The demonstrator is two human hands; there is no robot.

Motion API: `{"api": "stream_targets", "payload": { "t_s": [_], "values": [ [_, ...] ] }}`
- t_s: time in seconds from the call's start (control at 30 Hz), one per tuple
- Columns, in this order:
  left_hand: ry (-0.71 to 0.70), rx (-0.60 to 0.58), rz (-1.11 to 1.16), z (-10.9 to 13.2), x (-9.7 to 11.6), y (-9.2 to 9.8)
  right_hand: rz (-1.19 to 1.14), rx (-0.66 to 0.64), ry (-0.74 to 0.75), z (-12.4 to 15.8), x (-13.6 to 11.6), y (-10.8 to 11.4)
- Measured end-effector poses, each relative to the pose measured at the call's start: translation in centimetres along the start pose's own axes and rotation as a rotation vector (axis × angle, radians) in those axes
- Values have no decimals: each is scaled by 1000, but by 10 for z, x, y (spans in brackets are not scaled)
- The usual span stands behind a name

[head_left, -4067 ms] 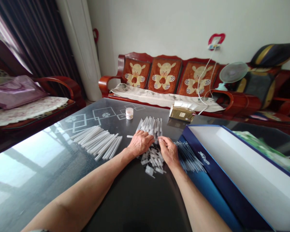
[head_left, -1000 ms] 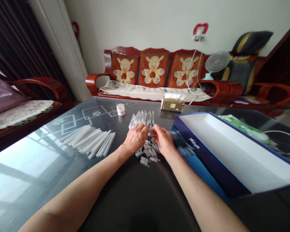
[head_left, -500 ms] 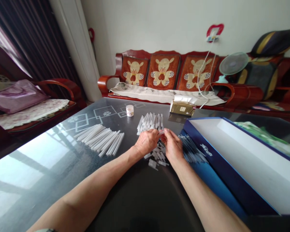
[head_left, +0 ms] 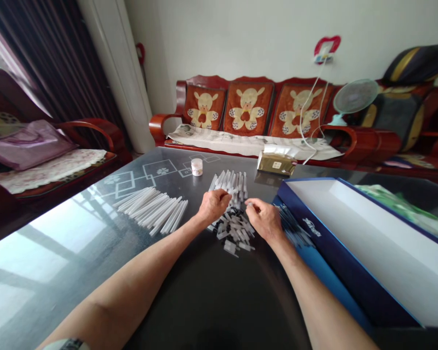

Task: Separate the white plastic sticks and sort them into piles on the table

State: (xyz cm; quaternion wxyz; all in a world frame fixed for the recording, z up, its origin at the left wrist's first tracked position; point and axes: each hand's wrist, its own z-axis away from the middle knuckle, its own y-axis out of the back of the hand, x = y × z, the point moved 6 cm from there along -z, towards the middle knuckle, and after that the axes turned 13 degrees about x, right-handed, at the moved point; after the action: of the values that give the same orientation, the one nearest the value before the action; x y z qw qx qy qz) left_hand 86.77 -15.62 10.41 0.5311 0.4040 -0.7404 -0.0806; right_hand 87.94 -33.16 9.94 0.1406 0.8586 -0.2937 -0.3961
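Observation:
My left hand (head_left: 214, 204) is closed in a pinch over the near edge of a bundle of white capped sticks (head_left: 237, 182); what its fingers hold is too small to name. To the right, apart from it, my right hand (head_left: 263, 218) is also pinched, with a small pale bit at the fingertips that I cannot make out. Between and below the hands lies a heap of small translucent caps (head_left: 237, 231). White tubes (head_left: 153, 209) lie in a spread pile on the left. Thin dark refills (head_left: 294, 226) rest beside my right hand, partly hidden by it.
A big blue box with a white inside (head_left: 379, 243) stands on the right of the dark glossy table (head_left: 131, 243). A small round white jar (head_left: 196, 167) and a gold tissue box (head_left: 275, 163) stand towards the back. Beyond is a wooden sofa (head_left: 164, 127).
My hands have moved apart, the left one to the left and the right one slightly to the right. More of the cap heap between them now shows.

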Motion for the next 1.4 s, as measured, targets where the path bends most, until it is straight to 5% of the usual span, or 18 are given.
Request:
{"api": "stream_targets", "payload": {
  "t_s": [0.13,0.3,0.5,0.6,0.73,0.87,0.97,1.23,1.4],
  "values": [
    [-23,17,-8,0,-2,-1,159,-48,182,7,-6,-9],
    [-34,39,-8,1,3,1,73,35,197,10,1,-13],
    [-74,55,-235,-14,9,16,54,-18,193,12,8,-23],
    [-27,57,-455,-33,-5,39,59,-9,201,12,9,-23],
    [30,57,-711,-55,-44,94,67,1,215,13,8,-23],
    [158,-39,-890,-56,-93,144,82,-7,219,13,7,-24],
    [187,-76,-928,-49,-116,162,89,-8,214,13,6,-23],
    [201,-88,-971,-45,-120,170,112,-6,221,13,5,-23],
    [67,-70,-849,-59,-81,120,121,-2,220,13,5,-23]
  ]
}}
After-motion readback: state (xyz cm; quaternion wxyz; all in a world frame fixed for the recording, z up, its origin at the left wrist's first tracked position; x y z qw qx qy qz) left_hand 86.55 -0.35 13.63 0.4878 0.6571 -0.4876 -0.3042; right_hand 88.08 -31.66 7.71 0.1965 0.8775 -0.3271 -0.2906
